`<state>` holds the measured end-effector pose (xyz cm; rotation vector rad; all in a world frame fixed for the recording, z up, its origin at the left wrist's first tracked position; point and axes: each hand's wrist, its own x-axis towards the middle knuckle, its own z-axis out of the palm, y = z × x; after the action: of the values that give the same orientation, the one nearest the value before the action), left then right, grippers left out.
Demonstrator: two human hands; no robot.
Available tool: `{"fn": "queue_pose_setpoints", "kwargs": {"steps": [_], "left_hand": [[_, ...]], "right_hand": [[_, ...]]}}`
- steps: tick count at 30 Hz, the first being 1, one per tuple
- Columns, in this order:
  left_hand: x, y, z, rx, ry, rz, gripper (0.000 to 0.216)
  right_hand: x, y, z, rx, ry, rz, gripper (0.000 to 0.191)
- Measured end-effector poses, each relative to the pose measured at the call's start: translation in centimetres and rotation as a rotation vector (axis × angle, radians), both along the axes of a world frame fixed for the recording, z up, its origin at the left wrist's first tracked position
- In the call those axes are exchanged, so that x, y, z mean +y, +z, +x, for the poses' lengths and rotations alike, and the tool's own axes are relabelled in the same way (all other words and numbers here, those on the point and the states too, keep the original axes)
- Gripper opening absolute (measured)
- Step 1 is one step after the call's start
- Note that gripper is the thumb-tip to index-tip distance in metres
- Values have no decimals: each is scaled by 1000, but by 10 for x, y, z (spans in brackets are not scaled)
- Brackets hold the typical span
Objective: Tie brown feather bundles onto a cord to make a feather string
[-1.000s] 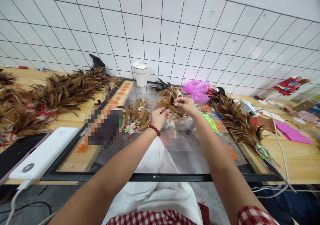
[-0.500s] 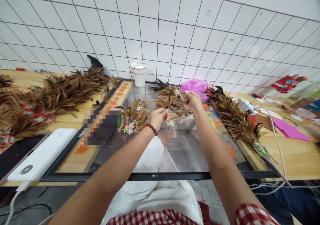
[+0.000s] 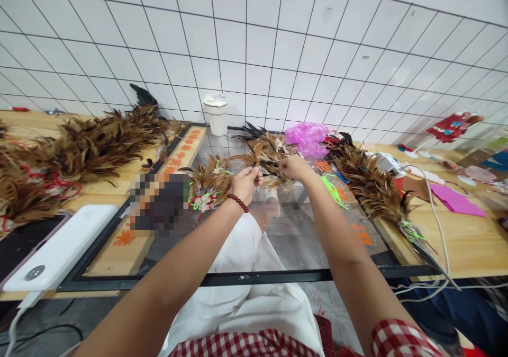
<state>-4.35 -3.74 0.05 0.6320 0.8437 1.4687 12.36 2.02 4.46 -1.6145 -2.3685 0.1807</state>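
Over the glass tabletop, my left hand, with a red bead bracelet at the wrist, is closed in a pinch on a small bunch of brown feathers. My right hand is closed on the same bunch from the right side. Both hands are held up together just above the table. A tied bundle of brown feathers with neon green and red cords lies just left of my left hand.
A long heap of brown feathers covers the wooden table at left, another lies at right. A white lidded cup and pink plastic bag stand by the tiled wall. A white power bank lies at front left. Neon green cords lie on the glass.
My right hand reached up and right into the feathers, then came back down next to my left hand. The view has shifted slightly.
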Motion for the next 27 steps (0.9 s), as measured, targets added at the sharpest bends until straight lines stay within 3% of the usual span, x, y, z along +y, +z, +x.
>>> {"fn": "queue_pose_setpoints", "kwargs": {"steps": [3, 6, 9, 15, 18, 22, 27], "left_hand": [[1, -1, 0, 1, 12, -3, 14], [1, -1, 0, -6, 19, -4, 15], [1, 0, 0, -6, 28, -23, 14], [1, 0, -1, -25, 42, -29, 10], [1, 2, -1, -27, 45, -50, 9], [0, 3, -1, -20, 17, -82, 8], [2, 2, -2, -20, -17, -91, 8]], "right_hand": [[1, 5, 5, 351, 12, -71, 3], [-1, 12, 6, 770, 10, -336, 9], [-4, 14, 2, 955, 36, -498, 15], [5, 3, 6, 857, -10, -239, 21], [6, 1, 6, 952, -42, -296, 23], [-2, 3, -6, 1037, 122, -410, 23], [-8, -2, -22, 925, 251, -331, 24]]}}
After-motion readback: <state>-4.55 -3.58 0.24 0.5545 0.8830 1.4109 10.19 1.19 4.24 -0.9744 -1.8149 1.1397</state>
